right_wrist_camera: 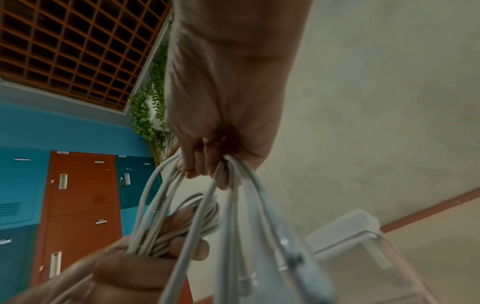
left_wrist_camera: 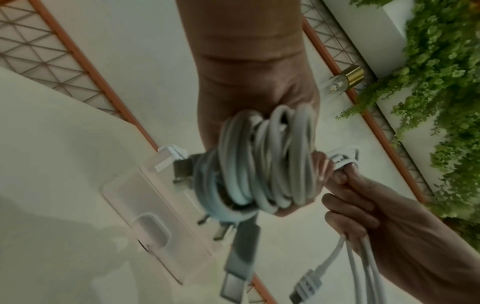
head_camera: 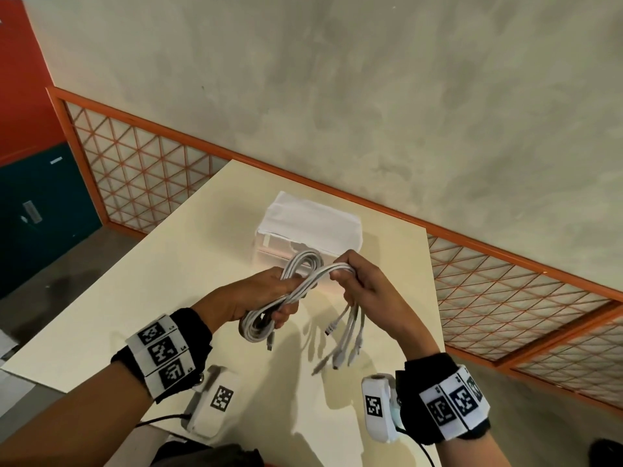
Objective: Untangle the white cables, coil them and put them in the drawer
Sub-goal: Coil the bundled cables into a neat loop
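Note:
My left hand (head_camera: 266, 298) grips a coil of white cables (head_camera: 293, 298) above the cream table (head_camera: 168, 298), its fingers curled round the bundle (left_wrist_camera: 267, 162). My right hand (head_camera: 357, 281) pinches the loose strands of the same cables (right_wrist_camera: 231, 179) just right of the coil. Several plug ends (head_camera: 340, 345) dangle below that hand. Behind both hands stands the white translucent drawer box (head_camera: 313, 227); its front with the handle recess (left_wrist_camera: 150, 230) shows in the left wrist view. How far the drawer is pulled out I cannot tell.
An orange lattice railing (head_camera: 145, 170) runs behind the table, with a grey wall (head_camera: 371, 96) above it. Lockers in blue and orange (right_wrist_camera: 78, 195) stand to the left. Green hanging plants (left_wrist_camera: 441, 102) and a light bulb (left_wrist_camera: 340, 82) lie off to the side.

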